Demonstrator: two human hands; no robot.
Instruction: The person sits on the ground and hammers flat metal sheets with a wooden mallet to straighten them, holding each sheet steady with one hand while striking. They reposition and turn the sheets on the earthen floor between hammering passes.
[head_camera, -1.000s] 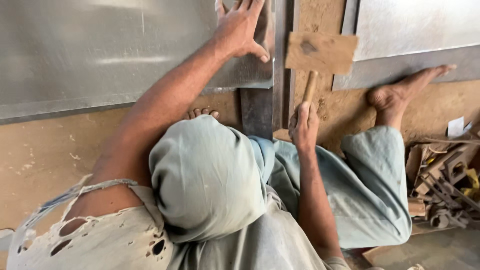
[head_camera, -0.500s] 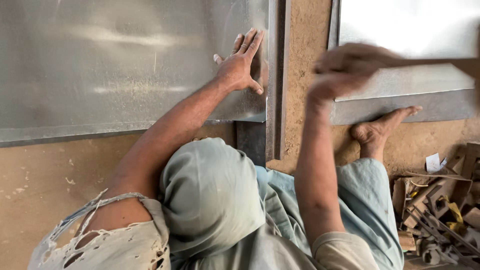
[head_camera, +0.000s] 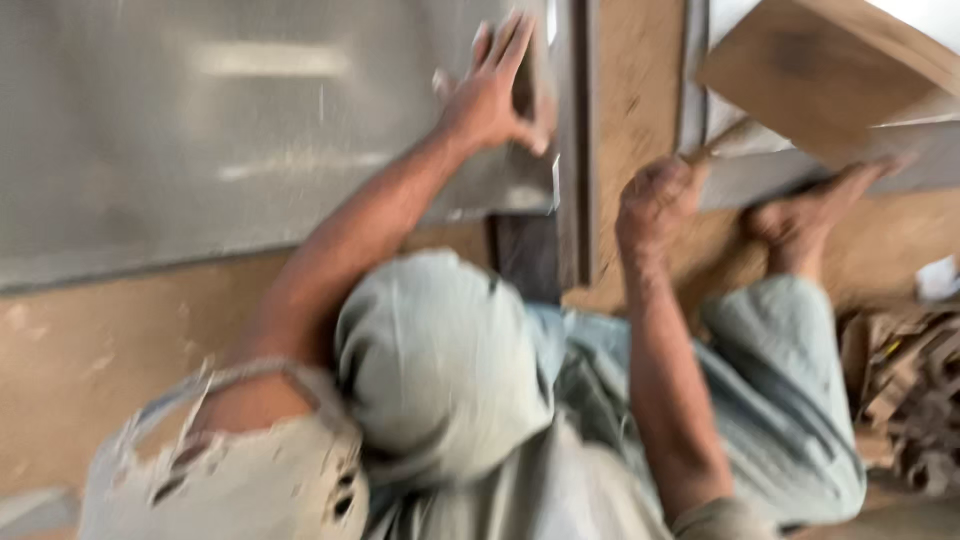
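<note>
A grey metal sheet (head_camera: 200, 130) fills the far left, lying on the floor. The left hand (head_camera: 490, 95) presses flat on its right edge, fingers spread, gripping nothing. Right of that edge runs a dark upright strip (head_camera: 578, 140). The right hand (head_camera: 655, 195) is closed around the handle of a wooden mallet (head_camera: 800, 70), raised and blurred. This looks like mid-hammering; the coming blow needs the sheet pinned firmly.
</note>
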